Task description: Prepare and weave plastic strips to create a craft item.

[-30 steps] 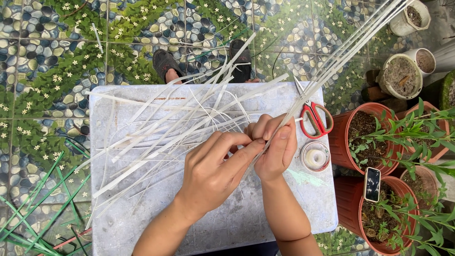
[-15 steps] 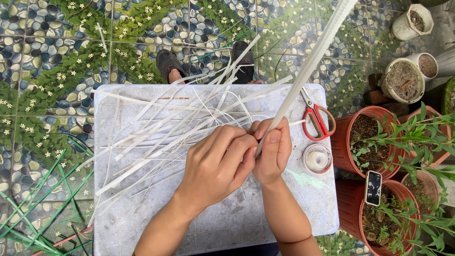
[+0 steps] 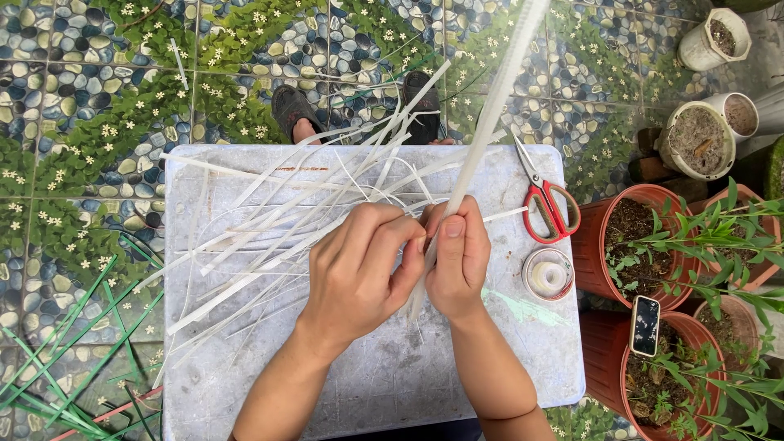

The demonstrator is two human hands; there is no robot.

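Our left hand [image 3: 359,273] and right hand [image 3: 459,260] press together, pinching a long, flat, white strip [image 3: 482,139] over the middle of the desk [image 3: 392,376]. It points up past the far edge. Red scissors [image 3: 549,202] lie by the right edge.

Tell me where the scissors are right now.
In the head view, the scissors lie on the right side of the white board, just right of the right hand, above the tape roll and left of the red pot.
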